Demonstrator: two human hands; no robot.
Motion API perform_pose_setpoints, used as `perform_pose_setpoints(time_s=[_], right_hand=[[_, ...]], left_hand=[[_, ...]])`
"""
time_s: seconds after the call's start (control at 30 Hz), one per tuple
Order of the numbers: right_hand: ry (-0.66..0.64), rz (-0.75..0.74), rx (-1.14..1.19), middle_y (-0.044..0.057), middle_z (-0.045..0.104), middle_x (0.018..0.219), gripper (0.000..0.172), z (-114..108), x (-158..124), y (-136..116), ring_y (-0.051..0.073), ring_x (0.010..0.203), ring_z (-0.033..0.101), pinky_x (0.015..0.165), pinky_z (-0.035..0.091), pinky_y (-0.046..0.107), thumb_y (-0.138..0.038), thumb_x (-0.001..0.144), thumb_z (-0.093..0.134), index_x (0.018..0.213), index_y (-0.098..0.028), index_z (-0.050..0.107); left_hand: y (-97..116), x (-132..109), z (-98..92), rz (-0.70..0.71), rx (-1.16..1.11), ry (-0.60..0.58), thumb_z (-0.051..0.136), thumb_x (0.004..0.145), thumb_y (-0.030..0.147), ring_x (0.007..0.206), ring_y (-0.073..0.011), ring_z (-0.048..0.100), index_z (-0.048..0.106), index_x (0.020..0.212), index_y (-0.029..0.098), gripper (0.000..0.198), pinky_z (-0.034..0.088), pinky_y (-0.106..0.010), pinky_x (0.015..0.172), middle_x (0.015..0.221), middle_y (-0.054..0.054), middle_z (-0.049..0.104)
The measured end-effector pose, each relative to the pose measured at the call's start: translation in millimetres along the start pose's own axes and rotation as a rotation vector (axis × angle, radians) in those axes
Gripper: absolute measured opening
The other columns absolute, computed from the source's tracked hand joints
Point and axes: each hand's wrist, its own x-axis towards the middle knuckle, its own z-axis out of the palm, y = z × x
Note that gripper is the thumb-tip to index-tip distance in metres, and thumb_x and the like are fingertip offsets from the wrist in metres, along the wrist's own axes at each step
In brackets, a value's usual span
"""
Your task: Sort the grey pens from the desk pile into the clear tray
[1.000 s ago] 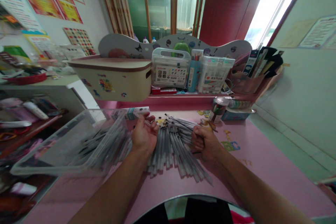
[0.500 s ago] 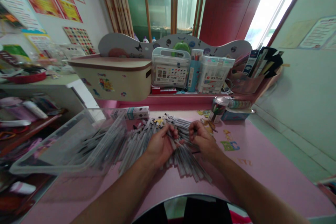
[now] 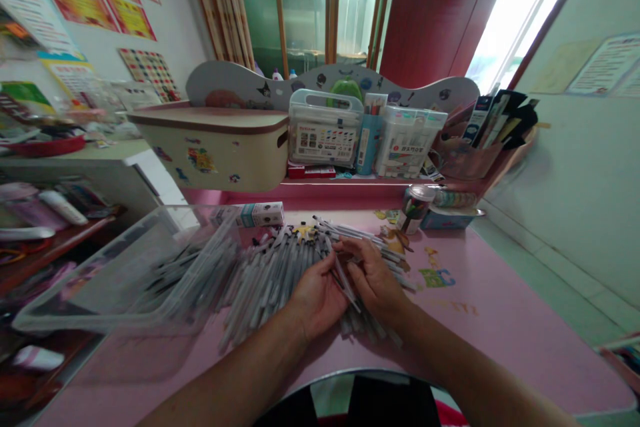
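A big heap of grey pens (image 3: 270,273) lies spread on the pink desk (image 3: 500,333), reaching left into a clear plastic tray (image 3: 100,293). My left hand (image 3: 317,293) rests on the heap's right part, fingers curled round a few pens. My right hand (image 3: 373,280) lies close beside it, palm down, fingers bent over the pens at the heap's right edge. The two hands nearly touch, with a pen sticking up between them.
A small white and teal box (image 3: 255,215) lies behind the heap. A tin can (image 3: 415,208) and a blue tray stand at the right. On the raised shelf are a cream storage bin (image 3: 220,150) and clear marker cases (image 3: 325,130). Cluttered shelves fill the left.
My hands have come together from apart. The left one slid right across the heap, the right one moved in towards it, and the pens have been pushed left towards the tray.
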Motion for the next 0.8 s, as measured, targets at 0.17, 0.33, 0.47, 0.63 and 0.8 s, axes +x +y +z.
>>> perform_pose_setpoints(time_s=[0.17, 0.33, 0.47, 0.63, 0.8], right_hand=[[-0.104, -0.049, -0.125, 0.007, 0.049, 0.145, 0.063, -2, 0, 5, 0.025, 0.136, 0.042, 0.117, 0.009, 0.063, -0.009, 0.088, 0.041, 0.147, -0.030, 0.033], [-0.002, -0.040, -0.068, 0.007, 0.049, 0.144, 0.054, -6, 0, 3, 0.025, 0.135, 0.041, 0.116, 0.021, 0.056, -0.013, 0.090, 0.042, 0.141, -0.031, 0.043], [0.250, 0.031, -0.039, 0.009, 0.054, 0.131, 0.038, -15, 5, 6, 0.024, 0.125, 0.048, 0.108, 0.036, 0.046, -0.023, 0.093, 0.042, 0.130, -0.028, 0.051], [0.348, 0.058, -0.133, 0.010, 0.057, 0.118, 0.030, -28, 12, 20, 0.025, 0.115, 0.051, 0.102, 0.037, 0.045, -0.026, 0.093, 0.043, 0.120, -0.023, 0.054], [0.304, 0.067, -0.143, 0.009, 0.058, 0.109, 0.024, -35, 16, 28, 0.022, 0.100, 0.056, 0.091, 0.043, 0.040, -0.023, 0.091, 0.045, 0.112, -0.020, 0.056]], left_hand=[[-1, 1, -3.5, -0.023, 0.060, -0.025, 0.037, 0.098, 0.024, 0.080, -0.0206, 0.070, 0.068, 0.094, 0.006, 0.036, 0.055, -0.036, 0.084, 0.079, -0.011, 0.072], [0, 0, -4.7, 0.008, 0.067, 0.020, 0.039, 0.098, 0.023, 0.071, -0.0164, 0.068, 0.067, 0.087, 0.008, 0.034, 0.058, -0.032, 0.076, 0.077, -0.010, 0.070], [8, -5, 1.0, 0.007, 0.133, 0.092, 0.041, 0.097, 0.023, 0.058, -0.0111, 0.062, 0.063, 0.083, 0.011, 0.028, 0.054, -0.023, 0.055, 0.070, -0.006, 0.063], [37, -32, 25.5, 0.278, 0.365, -0.001, 0.053, 0.091, 0.022, 0.044, -0.0050, 0.042, 0.059, 0.078, 0.014, 0.017, 0.033, -0.014, 0.036, 0.064, 0.001, 0.051], [84, -76, 44.5, 0.658, 0.713, -0.073, 0.060, 0.083, 0.015, 0.042, -0.0070, 0.040, 0.063, 0.081, 0.016, 0.004, 0.029, -0.016, 0.034, 0.061, 0.001, 0.052]])
